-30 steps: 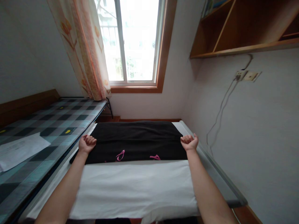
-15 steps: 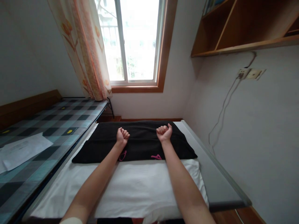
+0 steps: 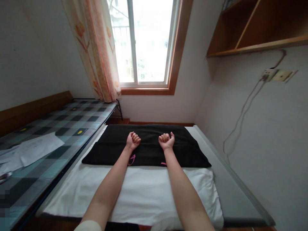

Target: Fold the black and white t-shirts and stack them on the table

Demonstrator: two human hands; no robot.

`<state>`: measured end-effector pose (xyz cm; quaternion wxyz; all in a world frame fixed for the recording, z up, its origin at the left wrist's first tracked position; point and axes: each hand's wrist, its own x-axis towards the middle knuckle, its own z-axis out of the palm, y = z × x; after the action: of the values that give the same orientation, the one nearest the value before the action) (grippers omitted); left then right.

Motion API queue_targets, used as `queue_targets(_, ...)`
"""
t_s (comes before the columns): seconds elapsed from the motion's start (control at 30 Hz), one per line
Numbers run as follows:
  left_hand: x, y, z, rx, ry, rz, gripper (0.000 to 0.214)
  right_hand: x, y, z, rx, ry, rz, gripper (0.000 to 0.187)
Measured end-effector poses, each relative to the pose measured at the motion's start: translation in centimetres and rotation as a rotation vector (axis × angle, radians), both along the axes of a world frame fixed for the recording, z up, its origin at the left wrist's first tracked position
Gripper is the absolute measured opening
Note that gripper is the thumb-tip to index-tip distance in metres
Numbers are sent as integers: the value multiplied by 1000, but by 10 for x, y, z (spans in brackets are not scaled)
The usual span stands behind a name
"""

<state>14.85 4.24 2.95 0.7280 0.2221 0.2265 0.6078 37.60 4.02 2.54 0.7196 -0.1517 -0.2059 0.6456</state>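
A black cloth (image 3: 187,150) with pink markings lies folded across the far part of a narrow table covered by a white sheet (image 3: 144,189). Both my arms reach forward over the sheet. My left hand (image 3: 132,140) is a closed fist resting on the middle of the black cloth. My right hand (image 3: 166,141) is also curled into a fist on the cloth, a little to the right, thumb up. Whether either fist pinches fabric I cannot make out.
A bed with a checked blue-grey cover (image 3: 55,125) stands at the left, with white papers (image 3: 36,147) on it. A window (image 3: 144,41) with a patterned curtain (image 3: 96,51) is ahead. A wooden shelf (image 3: 255,29) and a wall socket (image 3: 276,75) with a hanging cable are at the right.
My hands moved from the cloth's outer ends to its middle, close together. The cloth now lies flatter and wider. The view has shifted a little to the left.
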Motion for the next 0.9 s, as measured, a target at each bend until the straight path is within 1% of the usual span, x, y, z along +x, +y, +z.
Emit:
queue_targets(0.1, -34, -1, 3, -9, -8, 24, 50, 26, -1, 0, -39, -15, 13, 53)
queue_targets(0.23, -87, -5, 4, -31, 5, 75, 49, 66, -6, 1, -67, -88, 1, 54)
queue_targets(0.37, -138, -15, 6, 4, 108, 226, 47, 107, -12, 2, -61, -85, -29, 52)
queue_targets(0.47, -167, -24, 10, 21, 149, 295, 45, 137, -16, 1, -74, -97, -70, 51)
queue_targets(0.53, -180, -28, 12, 24, 167, 327, 43, 154, -19, 0, -85, -123, -127, 51)
queue_targets(0.63, -187, -26, 12, 32, 221, 379, 43, 165, -19, 0, -88, -217, -225, 53)
queue_targets(0.7, -183, -22, 9, 38, 273, 411, 41, 161, -17, 1, -101, -332, -292, 53)
queue_targets(0.77, -173, -19, 5, 40, 331, 449, 36, 149, -15, 3, -135, -533, -413, 50)
queue_targets(0.8, -166, -18, 3, 59, 429, 474, 32, 141, -14, 3, -142, -689, -483, 47)
queue_targets(0.83, -159, -17, 2, 101, 588, 500, 28, 132, -15, 3, -129, -880, -553, 44)
queue_targets(0.87, -151, -18, 1, 169, 799, 519, 26, 122, -16, 3, -87, -1092, -605, 42)
queue_targets(0.9, -142, -20, 0, 264, 1037, 522, 25, 113, -18, 3, -17, -1309, -627, 40)
